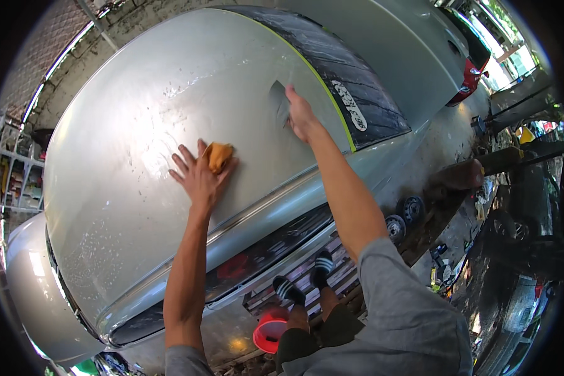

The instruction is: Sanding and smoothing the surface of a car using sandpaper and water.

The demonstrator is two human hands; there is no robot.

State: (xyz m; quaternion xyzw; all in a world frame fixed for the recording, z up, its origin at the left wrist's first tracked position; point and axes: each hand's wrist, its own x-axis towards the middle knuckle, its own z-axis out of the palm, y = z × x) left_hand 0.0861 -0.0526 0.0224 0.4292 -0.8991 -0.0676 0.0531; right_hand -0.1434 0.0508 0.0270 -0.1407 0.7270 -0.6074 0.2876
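Observation:
A silver car roof (138,119) spreads out in front of me, wet and dotted with drops. My left hand (205,178) lies on it with several fingers spread, an orange cloth (219,156) bunched between thumb and forefinger. Further right, my right hand (302,116) is closed around a thin dark grey sheet (277,98) that touches or hovers just over the roof; the sheet's exact kind I cannot make out. A yellow-green tape line (304,59) runs along the roof's edge by the dark glass (338,69), which carries a pale sticker (349,105).
Below the roof are the car's side windows (263,250). My feet in striped slides (289,290) stand on a slatted platform (263,297) beside a red bucket (271,330). Loose wheels (410,210) and clutter lie on the ground at right. A shelf rack (22,172) stands far left.

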